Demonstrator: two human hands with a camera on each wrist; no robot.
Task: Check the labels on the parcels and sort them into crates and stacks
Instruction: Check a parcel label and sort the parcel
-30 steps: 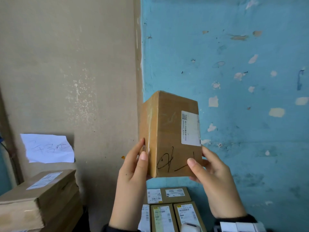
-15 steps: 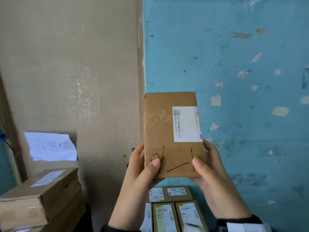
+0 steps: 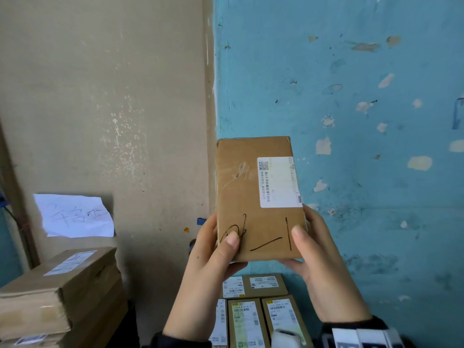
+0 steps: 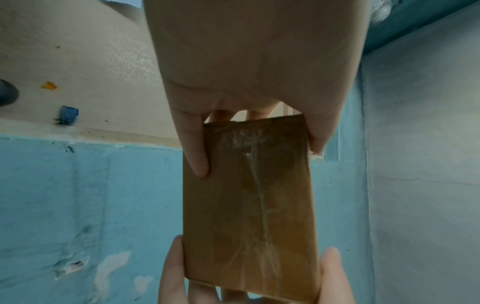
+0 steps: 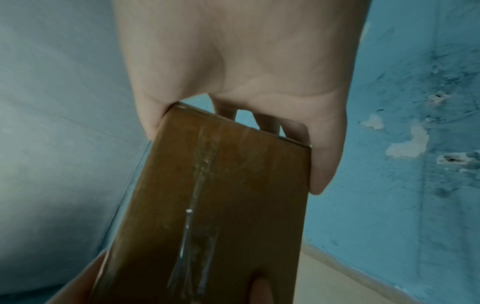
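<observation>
I hold a brown cardboard parcel (image 3: 253,197) upright in front of the wall corner, its broad face towards me. A white label (image 3: 277,182) sits at its upper right and black pen marks run across its lower part. My left hand (image 3: 213,252) grips the lower left edge, thumb on the front. My right hand (image 3: 316,257) grips the lower right edge the same way. The wrist views show the parcel's taped bottom end (image 4: 249,197) (image 5: 207,205), pinched by my left hand (image 4: 249,82) and my right hand (image 5: 233,82).
Below my hands lie several labelled cardboard parcels (image 3: 253,312) side by side. A stack of larger brown boxes (image 3: 60,297) stands at the lower left, with a handwritten paper sheet (image 3: 75,216) on the beige wall above it. Blue chipped wall (image 3: 376,146) fills the right.
The parcel has turned from showing its left side edge to facing me flat, label in full view. My left thumb has moved onto the front face.
</observation>
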